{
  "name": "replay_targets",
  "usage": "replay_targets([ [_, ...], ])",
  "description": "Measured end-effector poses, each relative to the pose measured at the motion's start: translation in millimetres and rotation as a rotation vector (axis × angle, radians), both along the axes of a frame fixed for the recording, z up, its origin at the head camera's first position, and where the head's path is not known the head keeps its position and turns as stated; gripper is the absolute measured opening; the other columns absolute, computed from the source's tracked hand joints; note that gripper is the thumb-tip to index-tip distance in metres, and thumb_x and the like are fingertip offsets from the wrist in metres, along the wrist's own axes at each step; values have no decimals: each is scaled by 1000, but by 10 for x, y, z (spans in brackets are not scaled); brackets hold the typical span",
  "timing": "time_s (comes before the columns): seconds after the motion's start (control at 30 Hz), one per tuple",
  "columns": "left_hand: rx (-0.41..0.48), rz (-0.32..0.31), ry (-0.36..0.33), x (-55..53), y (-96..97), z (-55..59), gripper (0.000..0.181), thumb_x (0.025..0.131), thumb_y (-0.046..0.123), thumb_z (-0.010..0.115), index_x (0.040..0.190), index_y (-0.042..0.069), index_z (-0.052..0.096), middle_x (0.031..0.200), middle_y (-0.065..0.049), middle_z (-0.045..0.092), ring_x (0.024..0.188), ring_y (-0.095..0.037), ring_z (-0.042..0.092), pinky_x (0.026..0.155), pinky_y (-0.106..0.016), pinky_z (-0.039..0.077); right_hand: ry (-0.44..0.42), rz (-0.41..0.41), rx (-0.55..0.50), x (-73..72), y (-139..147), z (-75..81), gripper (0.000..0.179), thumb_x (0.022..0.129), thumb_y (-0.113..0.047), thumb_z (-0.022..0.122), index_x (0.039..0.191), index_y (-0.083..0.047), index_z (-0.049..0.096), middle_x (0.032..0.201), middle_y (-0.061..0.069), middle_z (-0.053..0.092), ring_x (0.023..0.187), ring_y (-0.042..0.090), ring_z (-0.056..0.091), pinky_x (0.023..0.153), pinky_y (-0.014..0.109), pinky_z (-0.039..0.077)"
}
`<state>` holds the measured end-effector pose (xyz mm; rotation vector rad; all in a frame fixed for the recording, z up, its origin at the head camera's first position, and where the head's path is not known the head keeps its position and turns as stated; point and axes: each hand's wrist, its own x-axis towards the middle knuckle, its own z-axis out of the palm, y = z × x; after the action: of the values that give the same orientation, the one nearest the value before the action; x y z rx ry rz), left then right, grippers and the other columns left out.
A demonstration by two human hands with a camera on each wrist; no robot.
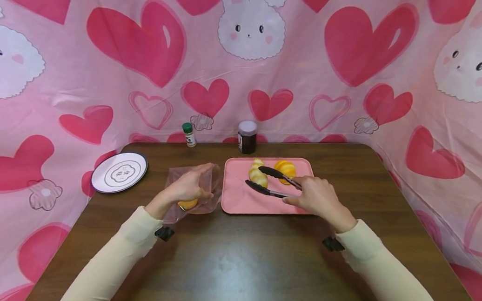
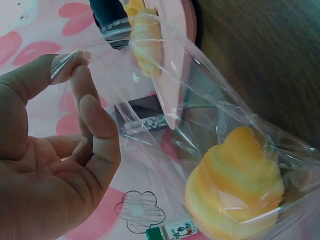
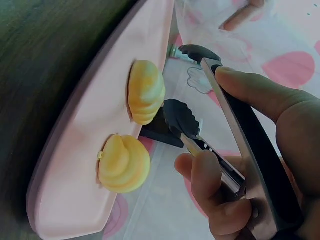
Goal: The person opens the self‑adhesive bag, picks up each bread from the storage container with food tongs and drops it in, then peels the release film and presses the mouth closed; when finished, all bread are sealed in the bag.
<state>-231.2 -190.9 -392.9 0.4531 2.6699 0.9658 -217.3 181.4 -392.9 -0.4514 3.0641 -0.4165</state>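
My left hand [image 1: 187, 184] pinches the edge of a clear plastic bag [image 2: 200, 117] between thumb and finger. Inside the bag lies a golden swirled bread roll [image 2: 235, 187], and the bag sits left of a pink tray [image 1: 237, 204]. In my right hand [image 1: 319, 195] is a pair of tongs [image 3: 230, 105] with black tips, its arms spread apart. The tips hover over the tray around a ridged, croissant-shaped bread [image 1: 258, 175], with nothing gripped between them in the right wrist view. A round yellow bread [image 3: 125, 164] rests beside it on the tray, partly behind the tongs in the head view.
A white plate [image 1: 113, 175] with a dark rim stands at the table's left edge. Along the back are a green-capped shaker [image 1: 189, 136] and a dark jar [image 1: 247, 139] with a pale lid. Pink printed cloth [image 1: 213, 64] hangs around the wooden table [image 1: 224, 270].
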Motion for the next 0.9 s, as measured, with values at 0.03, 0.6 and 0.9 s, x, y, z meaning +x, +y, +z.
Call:
replay_targets([
  [0.03, 1, 2, 0, 0, -4, 3, 93, 78, 15, 81, 157, 11, 31, 165, -14, 26, 148, -36, 34, 118, -56, 32, 2, 0, -3, 3, 5, -1, 66, 75, -56, 79, 125, -13, 69, 87, 3, 70, 68, 21, 55, 56, 36, 45],
  [0.6, -21, 14, 23, -6, -29, 26, 95, 80, 17, 81, 158, 11, 27, 165, -16, 25, 148, -39, 33, 117, -57, 32, -7, -41, 26, 26, 14, -179, 56, 77, -59, 76, 104, -10, 71, 66, 1, 53, 61, 24, 53, 50, 35, 42],
  [0.9, -10, 9, 20, -8, -41, 32, 94, 80, 17, 80, 158, 11, 27, 165, -16, 23, 147, -39, 34, 116, -56, 35, 19, -65, 62, 51, 59, -202, 51, 80, -55, 76, 103, -9, 70, 64, 2, 49, 59, 24, 51, 48, 34, 38],
])
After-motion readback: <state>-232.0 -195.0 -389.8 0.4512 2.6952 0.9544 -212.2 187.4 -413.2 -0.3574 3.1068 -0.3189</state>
